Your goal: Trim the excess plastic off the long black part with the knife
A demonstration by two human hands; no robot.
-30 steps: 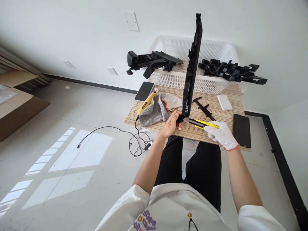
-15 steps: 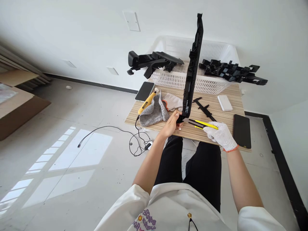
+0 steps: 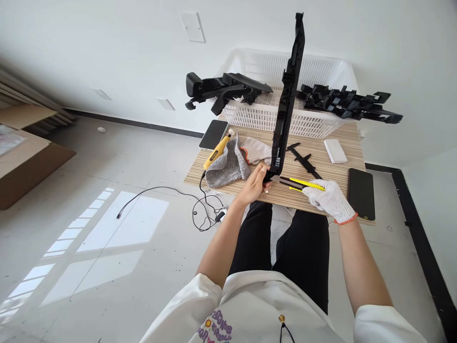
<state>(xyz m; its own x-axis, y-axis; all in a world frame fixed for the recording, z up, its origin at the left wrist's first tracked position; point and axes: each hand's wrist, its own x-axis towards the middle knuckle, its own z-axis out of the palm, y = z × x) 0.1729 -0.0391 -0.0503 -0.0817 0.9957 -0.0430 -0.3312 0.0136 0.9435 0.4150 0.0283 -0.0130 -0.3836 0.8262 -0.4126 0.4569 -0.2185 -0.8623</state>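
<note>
- Left hand (image 3: 254, 183), bare, is closed round the bottom end of a long black plastic part (image 3: 285, 102), holding it stood up on end on the worktop (image 3: 339, 172), right near the front edge. The top of it reaches way up past the basket.
- Right hand (image 3: 330, 200) has a white work glove on and is wrapped round a yellow utility knife (image 3: 305, 184). The blade tip sits right at the foot of the part, just beside the left hand's fingers.
- Progress, as far as I can judge: looks like trimming at that bottom end is underway. Can't tell how much has come off, the blade area is too small to make out.
- A white basket (image 3: 267, 116) sits at the back with more black parts (image 3: 348, 104) lying across its rim on both sides. No idea which of those are already trimmed, so there's probably a fair bit left.
- Other stuff on the worktop: yellow rotary tool (image 3: 217, 151) under a grey cloth (image 3: 228, 164), a spare glove (image 3: 255, 150), black calipers (image 3: 303, 159), two phones (image 3: 361, 193) and a small white box (image 3: 334, 150).
</note>
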